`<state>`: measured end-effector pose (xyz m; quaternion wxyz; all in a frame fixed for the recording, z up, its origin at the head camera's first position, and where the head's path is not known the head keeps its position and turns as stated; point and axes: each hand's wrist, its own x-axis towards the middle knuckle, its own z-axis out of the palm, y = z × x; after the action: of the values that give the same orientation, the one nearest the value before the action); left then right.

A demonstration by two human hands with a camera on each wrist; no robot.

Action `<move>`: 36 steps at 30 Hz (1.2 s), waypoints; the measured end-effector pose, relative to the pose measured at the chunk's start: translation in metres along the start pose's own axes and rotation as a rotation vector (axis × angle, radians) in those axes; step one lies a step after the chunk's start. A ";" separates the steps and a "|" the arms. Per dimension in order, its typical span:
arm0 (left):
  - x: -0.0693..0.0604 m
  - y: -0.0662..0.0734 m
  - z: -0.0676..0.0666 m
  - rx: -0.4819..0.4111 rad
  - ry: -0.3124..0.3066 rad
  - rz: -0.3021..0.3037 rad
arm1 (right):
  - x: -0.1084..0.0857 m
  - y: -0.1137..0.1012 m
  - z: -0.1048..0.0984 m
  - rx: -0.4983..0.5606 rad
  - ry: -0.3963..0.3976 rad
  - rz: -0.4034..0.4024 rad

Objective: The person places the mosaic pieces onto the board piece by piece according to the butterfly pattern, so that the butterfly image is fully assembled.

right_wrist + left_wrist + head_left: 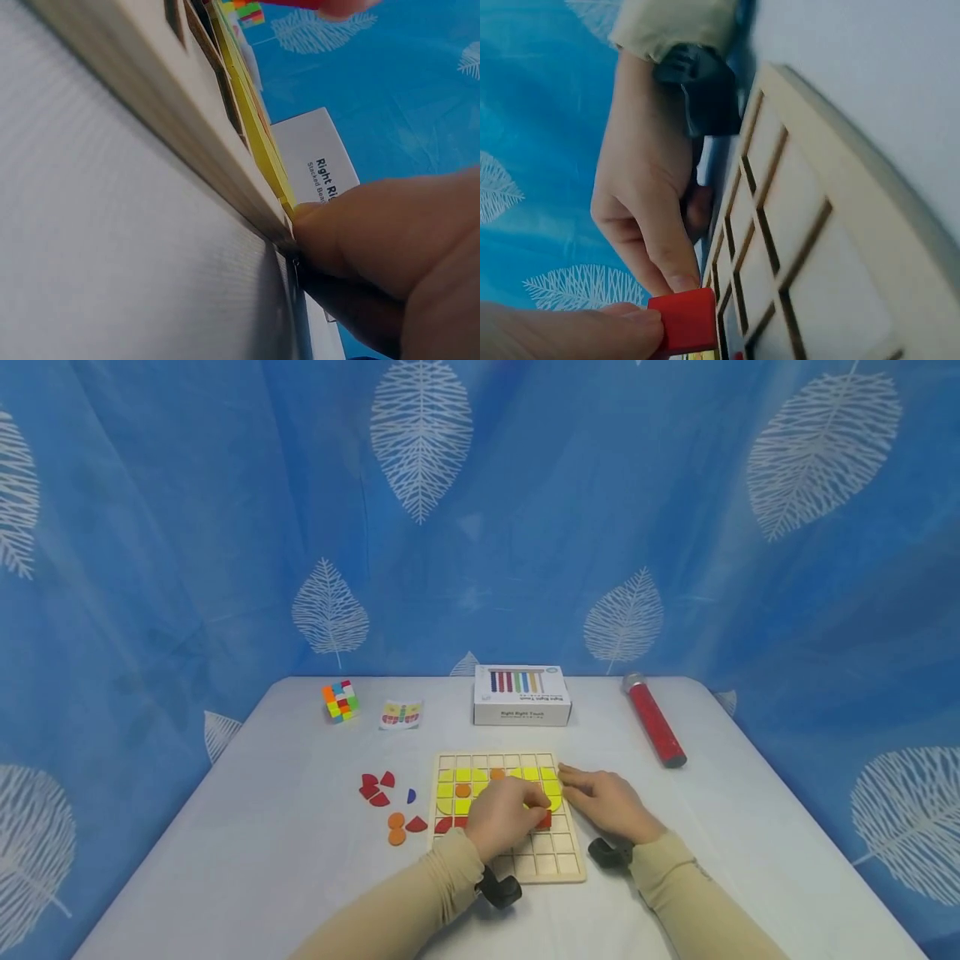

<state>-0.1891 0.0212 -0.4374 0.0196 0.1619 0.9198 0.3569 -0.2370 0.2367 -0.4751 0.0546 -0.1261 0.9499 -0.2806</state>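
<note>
My left hand [504, 814] pinches a red square tile [686, 319] between thumb and fingers, above the lower right part of a wooden grid board [562, 867]. The tile stands on edge against the grid in the left wrist view; whether it touches the board, I cannot tell. Yellow tiles [462, 774] fill upper rows of the grid, with an orange disc [462, 791] among them and red pieces [444, 825] in a row below. My right hand [611, 802] rests at the board's right edge, its thumb [322, 225] touching the rim. My left hand hides the board's middle.
Loose red quarter pieces [379, 799], orange discs [396, 820] and a blue half disc [411, 796] lie left of the board. Farther back are a puzzle cube [341, 701], a pattern card [401, 716], a white box [521, 714] and a red microphone [656, 722].
</note>
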 end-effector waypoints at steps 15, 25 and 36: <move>0.001 -0.008 0.006 0.079 0.008 0.034 | 0.005 0.001 0.002 -0.003 0.010 -0.034; -0.001 -0.012 0.010 0.149 0.013 0.048 | 0.005 0.003 0.003 0.008 0.014 -0.054; -0.026 -0.065 -0.064 0.083 0.196 -0.195 | 0.003 0.005 0.001 0.029 -0.008 -0.006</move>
<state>-0.1927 -0.0731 -0.4350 -0.0423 0.0368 0.9427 0.3290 -0.2411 0.2392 -0.4789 0.0593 -0.1294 0.9452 -0.2938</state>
